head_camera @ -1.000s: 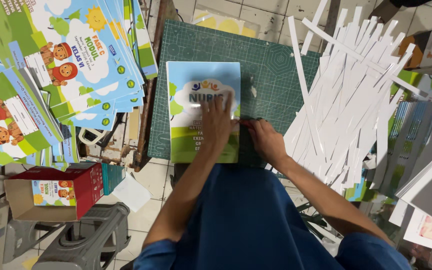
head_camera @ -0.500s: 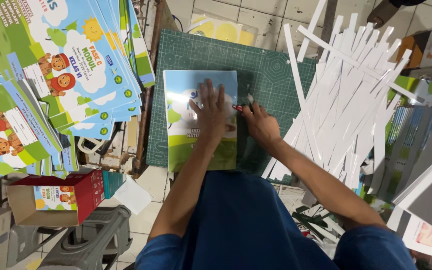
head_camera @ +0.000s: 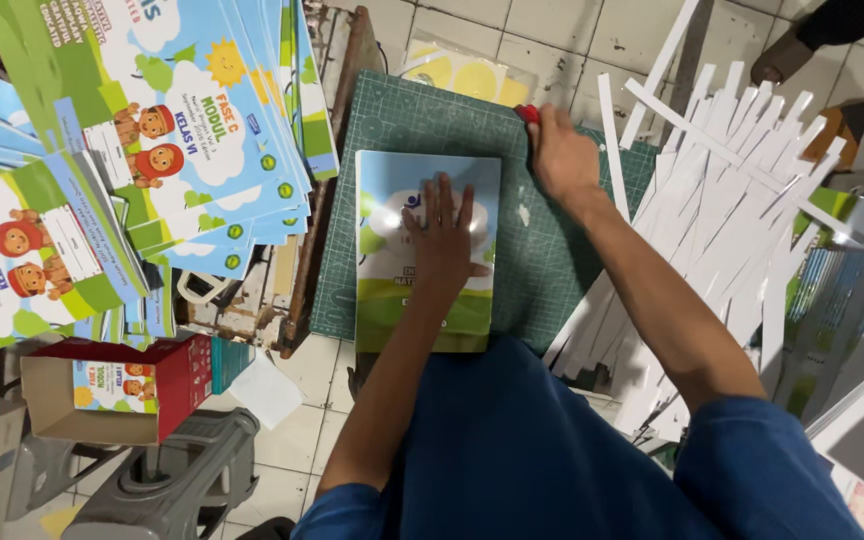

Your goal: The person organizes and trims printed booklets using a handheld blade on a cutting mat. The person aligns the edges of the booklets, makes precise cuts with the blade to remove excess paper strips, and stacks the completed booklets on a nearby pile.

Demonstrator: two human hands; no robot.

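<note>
A stack of blue-and-green booklets [head_camera: 384,300] lies on a dark green cutting mat [head_camera: 542,260]. My left hand [head_camera: 444,235] presses flat on the top cover, fingers spread. My right hand [head_camera: 562,155] is at the mat's far edge, just past the booklet's upper right corner. It is closed around a cutter with a red handle [head_camera: 527,113], of which only the red end shows. Both forearms reach forward over my blue clothing.
A big pile of white paper strips [head_camera: 742,220] fans out to the right of the mat. Stacks of colourful printed covers [head_camera: 152,150] lie at the left. A red cardboard box [head_camera: 117,385] and a grey stool [head_camera: 167,480] stand lower left. Another person's foot [head_camera: 782,60] shows at top right.
My right hand has moved with the cutter along the booklet's right edge, from its near end to the mat's far edge. My left hand stays pressed on the cover.
</note>
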